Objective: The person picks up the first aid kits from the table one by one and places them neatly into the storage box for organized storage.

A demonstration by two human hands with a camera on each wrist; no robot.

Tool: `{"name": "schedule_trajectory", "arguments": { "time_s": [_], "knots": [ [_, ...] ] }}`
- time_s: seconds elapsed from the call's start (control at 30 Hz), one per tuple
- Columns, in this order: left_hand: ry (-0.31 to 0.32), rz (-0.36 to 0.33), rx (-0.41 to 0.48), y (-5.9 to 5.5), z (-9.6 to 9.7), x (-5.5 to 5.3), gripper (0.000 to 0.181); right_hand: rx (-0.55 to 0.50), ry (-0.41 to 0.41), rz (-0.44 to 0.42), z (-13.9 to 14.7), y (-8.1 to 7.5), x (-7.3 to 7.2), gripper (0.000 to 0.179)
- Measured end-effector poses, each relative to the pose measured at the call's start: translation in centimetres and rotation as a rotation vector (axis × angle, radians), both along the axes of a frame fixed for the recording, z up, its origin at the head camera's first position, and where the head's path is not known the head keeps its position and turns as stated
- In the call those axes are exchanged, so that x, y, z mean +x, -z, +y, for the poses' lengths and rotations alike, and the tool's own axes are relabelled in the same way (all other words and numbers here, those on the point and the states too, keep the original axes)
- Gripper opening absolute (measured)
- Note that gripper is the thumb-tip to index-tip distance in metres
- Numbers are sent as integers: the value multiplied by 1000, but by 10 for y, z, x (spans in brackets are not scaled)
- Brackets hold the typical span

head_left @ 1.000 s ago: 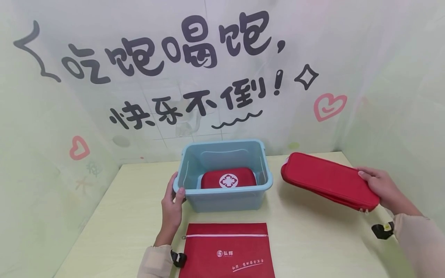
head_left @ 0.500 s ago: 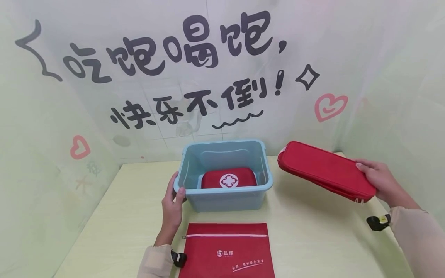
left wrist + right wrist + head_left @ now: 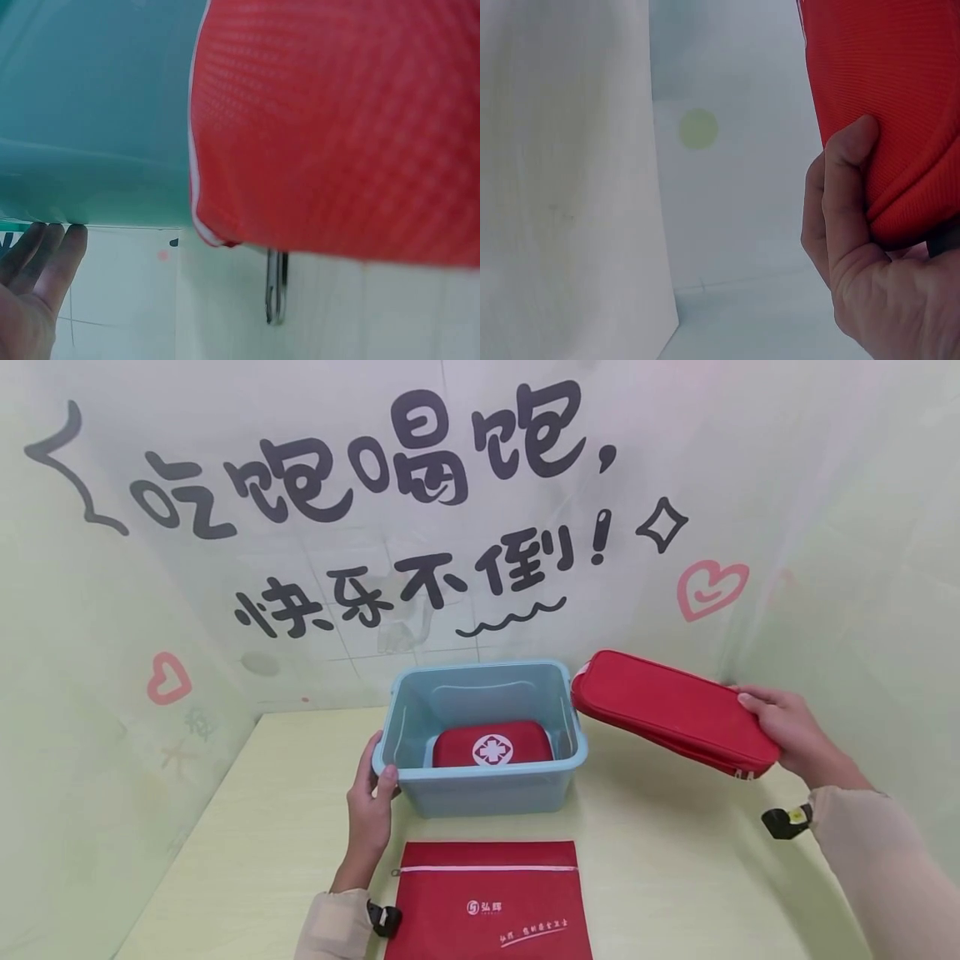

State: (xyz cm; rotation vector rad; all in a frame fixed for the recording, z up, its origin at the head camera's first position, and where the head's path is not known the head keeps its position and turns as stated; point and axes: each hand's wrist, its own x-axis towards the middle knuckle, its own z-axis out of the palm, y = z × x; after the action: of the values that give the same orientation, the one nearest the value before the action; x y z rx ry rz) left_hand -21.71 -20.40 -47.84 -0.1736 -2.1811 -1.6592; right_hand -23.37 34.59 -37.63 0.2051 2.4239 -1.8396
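A light-blue plastic storage bin (image 3: pixel 483 793) stands at the back of the table, with a red first-aid case (image 3: pixel 453 745) bearing a white cross badge inside. My left hand (image 3: pixel 370 810) holds the bin's front left corner, thumb at the rim and fingers along the side; those fingers (image 3: pixel 56 259) also show in the left wrist view. To the bin's right, my right hand (image 3: pixel 791 731) grips one end of a long red zippered pouch (image 3: pixel 667 706), held tilted above the table. Its far end is beside the bin's right rim. In the right wrist view, fingers (image 3: pixel 844 199) wrap the red pouch's edge.
A flat red zippered document bag (image 3: pixel 450 927) with white print lies in front of the bin; its metal zipper pull (image 3: pixel 276 289) shows in the left wrist view. Walls enclose the pale table (image 3: pixel 247 827) at the back and both sides.
My right hand has carried the red pouch left and upward, bringing its far end up to the bin's right rim. The left hand, bin and document bag have stayed put.
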Motion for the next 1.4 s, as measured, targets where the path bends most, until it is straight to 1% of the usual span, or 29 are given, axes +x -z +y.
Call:
{"name": "schedule_trajectory", "arguments": {
  "time_s": [0.27, 0.63, 0.87, 1.1, 1.13, 1.4],
  "knots": [
    [7, 4, -1, 1, -1, 0, 57, -13, -13, 31, -31, -10, -12, 59],
    [1, 13, -2, 1, 0, -1, 57, 53, -56, 47, -74, -25, -22, 52],
    [5, 15, 6, 2, -1, -1, 56, 33, -78, 82, -102, -30, -31, 48],
    [12, -11, 25, 0, 0, 0, 59, 36, -90, 106, -128, -32, -37, 43],
    [15, -4, 26, 1, 0, 0, 59, 38, -90, 108, -132, -33, -38, 43],
    [9, 7, 21, 0, 1, 0, 57, 34, -86, 94, -158, -35, -46, 41]
  ]
}}
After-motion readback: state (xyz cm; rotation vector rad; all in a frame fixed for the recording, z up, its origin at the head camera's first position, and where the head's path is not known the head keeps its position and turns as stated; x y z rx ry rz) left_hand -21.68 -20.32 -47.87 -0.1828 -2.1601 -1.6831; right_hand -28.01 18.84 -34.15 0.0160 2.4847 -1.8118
